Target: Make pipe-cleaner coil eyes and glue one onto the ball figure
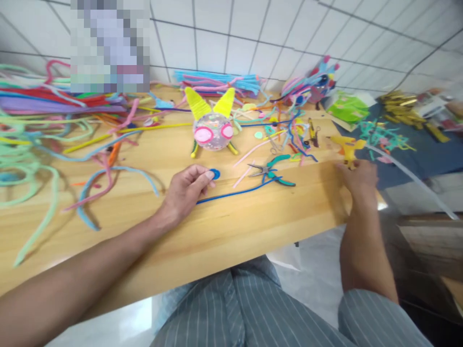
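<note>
Fingers of my left hand (184, 190) are pinched narrow, thumb and forefinger holding a small blue disc (216, 172) by its near edge, so that it juts out to the right of my thumb tip, above the wooden table (231, 231) and just in front of the glittery ball figure (213, 135). Being round, the disc has no long axis that I can make out. Off to my right, my right hand (360, 180) meets the lower end of a yellow glue gun (348, 144); its upper part lies crosswise, left to right, its handle dropping towards me, and a clear stick (415, 180) slants away to the lower right. Blur and angle hide those fingers, so I cannot tell how tightly they close. My thumb covers part of the disc, and the blue stem (235, 193) disappears behind my left hand.
</note>
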Motion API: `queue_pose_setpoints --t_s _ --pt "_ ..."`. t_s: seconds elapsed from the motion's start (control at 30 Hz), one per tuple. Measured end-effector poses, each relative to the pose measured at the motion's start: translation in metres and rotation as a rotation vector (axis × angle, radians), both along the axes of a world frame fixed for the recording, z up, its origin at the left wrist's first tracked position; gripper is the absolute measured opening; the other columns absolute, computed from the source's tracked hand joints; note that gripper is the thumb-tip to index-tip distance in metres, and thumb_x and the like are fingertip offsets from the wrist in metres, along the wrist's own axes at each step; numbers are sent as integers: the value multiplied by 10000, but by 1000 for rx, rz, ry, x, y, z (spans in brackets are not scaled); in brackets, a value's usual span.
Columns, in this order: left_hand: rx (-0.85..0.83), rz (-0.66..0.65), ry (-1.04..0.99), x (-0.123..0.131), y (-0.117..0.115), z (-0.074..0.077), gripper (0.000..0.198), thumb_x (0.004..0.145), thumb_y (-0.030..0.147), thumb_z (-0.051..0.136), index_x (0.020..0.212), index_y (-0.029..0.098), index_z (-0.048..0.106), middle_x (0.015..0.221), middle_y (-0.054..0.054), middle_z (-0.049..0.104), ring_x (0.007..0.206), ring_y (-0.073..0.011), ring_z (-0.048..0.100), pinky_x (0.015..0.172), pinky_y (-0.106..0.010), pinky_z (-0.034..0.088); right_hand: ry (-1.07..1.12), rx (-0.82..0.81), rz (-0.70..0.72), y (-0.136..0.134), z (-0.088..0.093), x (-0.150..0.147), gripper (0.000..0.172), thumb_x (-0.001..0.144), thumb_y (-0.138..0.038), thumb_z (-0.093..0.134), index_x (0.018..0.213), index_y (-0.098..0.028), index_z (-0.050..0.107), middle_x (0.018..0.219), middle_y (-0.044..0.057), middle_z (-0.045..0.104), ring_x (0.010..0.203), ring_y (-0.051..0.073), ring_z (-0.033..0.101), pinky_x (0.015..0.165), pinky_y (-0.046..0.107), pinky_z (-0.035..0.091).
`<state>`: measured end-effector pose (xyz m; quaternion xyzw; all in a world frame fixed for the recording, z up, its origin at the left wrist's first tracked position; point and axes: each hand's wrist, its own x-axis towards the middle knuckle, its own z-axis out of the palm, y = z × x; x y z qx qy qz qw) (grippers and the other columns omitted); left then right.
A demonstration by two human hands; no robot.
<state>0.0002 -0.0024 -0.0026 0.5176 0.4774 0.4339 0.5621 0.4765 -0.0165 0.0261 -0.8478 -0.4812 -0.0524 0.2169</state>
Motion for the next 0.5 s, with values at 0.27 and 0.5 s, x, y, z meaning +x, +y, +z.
queue_pose_setpoints --t_s 0.27,0.5 --pt "-29 76 -26 -2 1 0 325 780 484 836 804 169 762 537 38 542 503 -90 443 487 -221 354 96 301 512 -26 22 -147 202 859 -351 746 1011 -219 728 1013 100 753 852 237 694 833 411 552" --pt "-2 98 -109 0 2 3 319 741 468 877 785 162 797 524 44 538 495 -82 430 489 -227 346 775 39 903 4 8 -268 139 886 -328 732 956 -224 671 887 14 749 797 167 692 749 315 562"
